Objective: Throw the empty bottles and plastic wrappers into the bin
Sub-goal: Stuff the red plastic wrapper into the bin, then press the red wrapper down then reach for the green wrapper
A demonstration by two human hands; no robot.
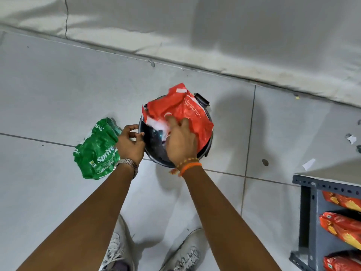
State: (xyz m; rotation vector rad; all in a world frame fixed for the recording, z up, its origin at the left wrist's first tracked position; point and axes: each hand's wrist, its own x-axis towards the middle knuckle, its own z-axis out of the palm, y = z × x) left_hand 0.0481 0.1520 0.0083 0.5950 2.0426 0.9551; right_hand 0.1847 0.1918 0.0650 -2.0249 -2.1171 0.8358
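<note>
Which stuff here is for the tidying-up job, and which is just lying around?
For the job:
bin
red plastic wrapper, pressed in by the right hand
green Sprite wrapper, beside the left hand

Just lying about:
metal shelf with orange packets
paper scraps on the floor

Red wrapper (187, 112); green wrapper (97, 151) (white lettering)

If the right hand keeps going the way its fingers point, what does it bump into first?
Most likely the red plastic wrapper. The right hand points forward over the bin, its fingertips already at that wrapper. Depth is hard to judge from above.
</note>
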